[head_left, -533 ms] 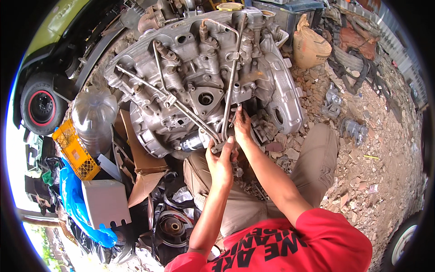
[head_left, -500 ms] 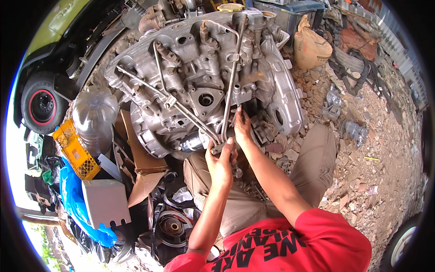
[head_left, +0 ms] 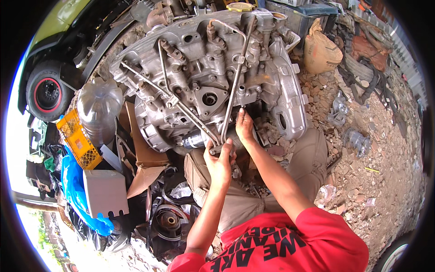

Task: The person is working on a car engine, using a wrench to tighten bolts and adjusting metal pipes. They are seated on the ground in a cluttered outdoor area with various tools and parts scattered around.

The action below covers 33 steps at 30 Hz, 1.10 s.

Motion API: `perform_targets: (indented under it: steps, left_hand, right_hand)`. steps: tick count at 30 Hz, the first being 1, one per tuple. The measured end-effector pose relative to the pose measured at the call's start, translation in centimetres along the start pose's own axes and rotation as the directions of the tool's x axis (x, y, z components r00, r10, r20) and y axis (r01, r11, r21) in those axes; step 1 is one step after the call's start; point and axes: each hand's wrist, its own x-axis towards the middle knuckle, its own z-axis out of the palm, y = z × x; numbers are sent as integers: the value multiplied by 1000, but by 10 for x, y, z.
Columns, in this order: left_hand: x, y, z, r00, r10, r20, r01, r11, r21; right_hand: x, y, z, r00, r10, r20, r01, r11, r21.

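A large grey metal engine (head_left: 199, 59) lies in front of me. Several thin metal fuel pipes (head_left: 236, 81) run across it and come together at a small metal block near its lower edge. My left hand (head_left: 219, 162) grips the pipes' lower ends there, thumb on top. To its right, my right hand (head_left: 245, 128) is at the engine's lower side, below a short metal stub (head_left: 242, 89). Its fingers are bent and pressed together; what they hold, if anything, is hidden. A triangular flange (head_left: 210, 100) with a round hole sits between the pipes.
At left stand a cardboard box (head_left: 144, 156), a yellow plastic crate (head_left: 78, 144), a large clear bottle (head_left: 99, 106) and a white box (head_left: 105, 192). A brown sack (head_left: 319, 52) is at far right. Rubble (head_left: 362, 190) covers the ground to my right.
The whole scene has shifted slightly rightward in the picture. My left hand keeps its hold on the pipes. The right fingers have moved slightly and drawn in at the engine's side.
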Motion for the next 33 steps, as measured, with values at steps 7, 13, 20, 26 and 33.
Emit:
perform_targets:
  steps: [7, 13, 20, 26, 33]
  left_hand:
    - [7, -6, -12, 997, -1, 80, 0, 1000, 20]
    - [8, -8, -12, 998, 29, 47, -31, 999, 36]
    - [7, -9, -10, 997, 49, 62, -50, 998, 23]
    - [3, -6, -5, 999, 34, 34, -33, 999, -29]
    - [4, -6, -11, 994, 32, 106, -25, 997, -70]
  right_hand:
    - [3, -20, -11, 998, -38, 57, 44, 994, -101]
    - [18, -60, -43, 901, 157, 406, -27, 951, -307]
    - [27, -66, -58, 974, -116, 192, 224, 562, -796]
    - [12, -81, -50, 950, 297, -97, -257, 566, -784]
    - [4, -77, -51, 899, 438, -14, -260, 507, -822]
